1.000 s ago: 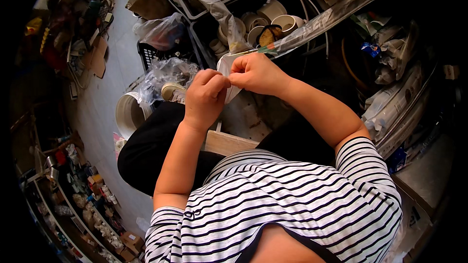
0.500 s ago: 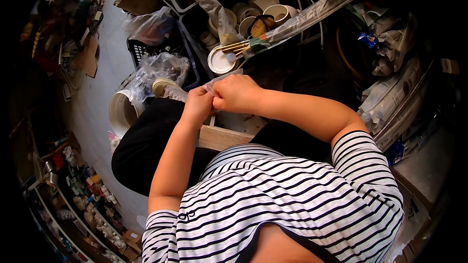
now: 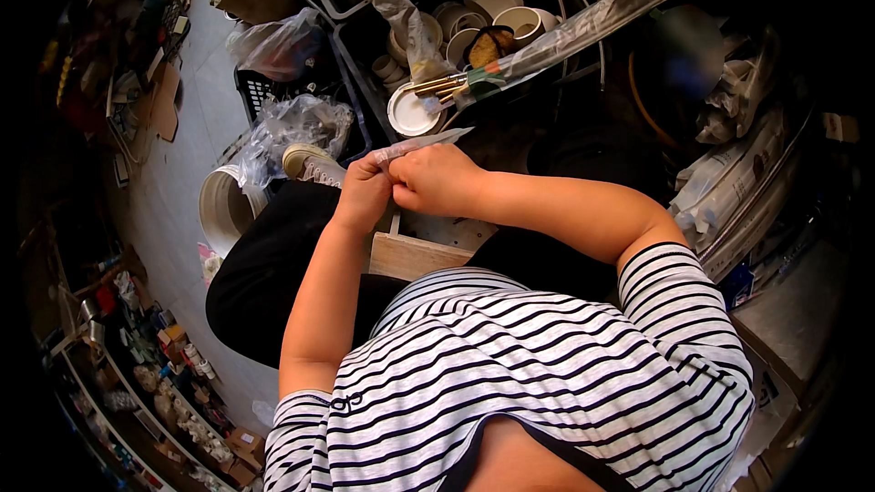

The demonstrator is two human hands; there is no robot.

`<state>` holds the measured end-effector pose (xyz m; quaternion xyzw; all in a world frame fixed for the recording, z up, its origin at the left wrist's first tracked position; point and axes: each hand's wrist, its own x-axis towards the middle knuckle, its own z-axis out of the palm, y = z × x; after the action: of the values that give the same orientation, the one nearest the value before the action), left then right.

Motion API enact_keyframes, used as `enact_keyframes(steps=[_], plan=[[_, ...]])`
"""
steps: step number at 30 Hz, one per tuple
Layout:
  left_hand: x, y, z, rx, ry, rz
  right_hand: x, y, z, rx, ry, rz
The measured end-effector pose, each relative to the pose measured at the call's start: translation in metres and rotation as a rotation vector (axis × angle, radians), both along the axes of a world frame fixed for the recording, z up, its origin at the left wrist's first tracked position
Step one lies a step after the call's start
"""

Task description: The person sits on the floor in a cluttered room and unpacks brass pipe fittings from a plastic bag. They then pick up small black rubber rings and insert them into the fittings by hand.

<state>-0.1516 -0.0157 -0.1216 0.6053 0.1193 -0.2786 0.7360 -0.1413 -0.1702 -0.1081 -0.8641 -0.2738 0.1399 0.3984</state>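
A: Grip: the left hand [image 3: 362,196] and the right hand [image 3: 436,180] meet at the centre of the frame, both clenched on one thin clear plastic sleeve [image 3: 421,143] that juts from between them toward the upper right.

B: What does the sleeve contain?

A: Too small to tell. It lies pinched between the fingertips of both hands, above the person's lap and a pale wooden board [image 3: 415,255].

B: How far along does the handling appear?

A: As a judgement only: early or midway. The sleeve looks flat and is held at one end, and no contents show outside it. Whether it is being opened or closed cannot be told.

B: Counts?

A: Two hands, one sleeve. In the upper centre, one white round lid [image 3: 410,115] and, beside it, a bundle of brushes [image 3: 448,86] in a long clear bag. Behind them, a dark bin holds white pipe fittings [image 3: 497,9], at least five visible. In the upper left, two crumpled clear bags [image 3: 296,132], and one shoe [image 3: 310,162] just beside the left hand. One white ring [image 3: 223,210] lies on the floor at left.
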Motion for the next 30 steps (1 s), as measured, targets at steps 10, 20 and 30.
enact_keyframes(steps=[10, 20, 30], plan=[[0.002, -0.002, -0.004, 0.27, -0.17, -0.292, 0.0, 0.001, -0.001, -0.019, -0.097, -0.001], [-0.002, -0.018, -0.015, -0.181, 0.15, 0.239, 0.013, -0.001, 0.003, 0.152, 0.044, -0.147], [0.011, -0.01, 0.017, -0.329, 0.217, 0.198, 0.074, -0.051, 0.007, 0.81, 0.432, -0.661]])
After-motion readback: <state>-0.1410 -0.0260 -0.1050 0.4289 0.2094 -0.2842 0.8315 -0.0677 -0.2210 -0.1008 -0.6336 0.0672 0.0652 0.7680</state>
